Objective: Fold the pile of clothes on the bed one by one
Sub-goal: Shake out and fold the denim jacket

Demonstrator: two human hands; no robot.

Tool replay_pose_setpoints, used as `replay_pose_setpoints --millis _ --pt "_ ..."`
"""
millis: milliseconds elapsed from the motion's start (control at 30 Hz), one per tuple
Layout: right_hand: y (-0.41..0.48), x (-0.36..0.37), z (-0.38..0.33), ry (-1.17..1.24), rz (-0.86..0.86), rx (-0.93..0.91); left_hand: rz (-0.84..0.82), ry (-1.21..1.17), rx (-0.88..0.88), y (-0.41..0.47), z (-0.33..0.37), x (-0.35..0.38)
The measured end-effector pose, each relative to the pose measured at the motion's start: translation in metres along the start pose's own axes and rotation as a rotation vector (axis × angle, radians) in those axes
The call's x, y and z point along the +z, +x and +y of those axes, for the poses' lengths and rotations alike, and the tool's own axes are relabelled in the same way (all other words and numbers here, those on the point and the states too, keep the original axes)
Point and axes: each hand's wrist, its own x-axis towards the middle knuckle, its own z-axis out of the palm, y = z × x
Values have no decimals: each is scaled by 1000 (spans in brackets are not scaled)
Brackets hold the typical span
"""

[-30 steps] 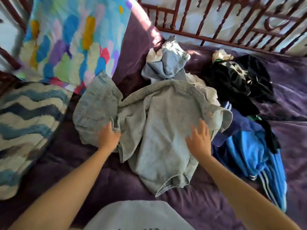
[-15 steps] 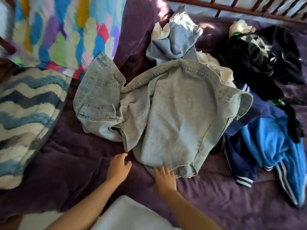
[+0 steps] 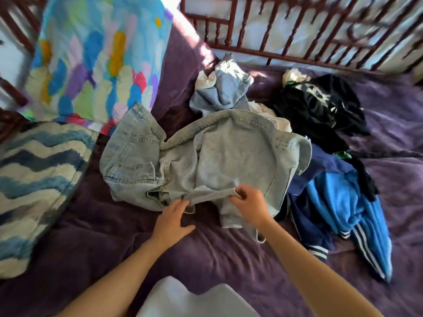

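Observation:
A pale denim jacket (image 3: 238,154) lies spread on the purple bed cover (image 3: 229,252), back side up, one sleeve bunched at its left. My right hand (image 3: 250,205) grips the jacket's near hem and has it lifted and turned over onto the back. My left hand (image 3: 174,216) pinches the same folded hem edge at its left end. Behind and to the right lie the other clothes: a light blue denim piece (image 3: 225,92), a black garment (image 3: 320,106), a white item (image 3: 270,115) and a blue jacket with white stripes (image 3: 343,202).
A colourful patterned pillow (image 3: 98,56) leans at the back left, and a blue-and-cream zigzag pillow (image 3: 34,179) lies at the left. A dark red wooden rail (image 3: 286,30) runs along the far side of the bed. My white top (image 3: 194,300) shows at the bottom.
Both hands came down from the jacket's middle to its near hem, took hold of it and turned it up over the back.

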Motion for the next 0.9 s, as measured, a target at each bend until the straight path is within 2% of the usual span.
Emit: replay_pose_setpoints --millis 100,167,300,500,700,733,800,900 --pt "0 -55 -45 143 73 -125 228 131 51 12 20 -24" --pt "-1 -87 -75 198 148 -190 373 79 40 21 36 -46" --pt "-2 -151 -131 299 384 -271 438 0 13 33 56 -90" --pt "-14 -234 -172 531 628 -326 680 -276 306 16 89 -199" --pt "-25 -279 -189 626 854 -478 923 -269 492 -4 126 -294" --pt "-18 -280 -185 604 884 -463 917 -268 494 2 132 -299" --pt "4 -274 -170 395 914 -347 858 -161 392 24 136 -293" --pt "40 -238 -116 -66 739 11 659 131 110 50 124 -244"
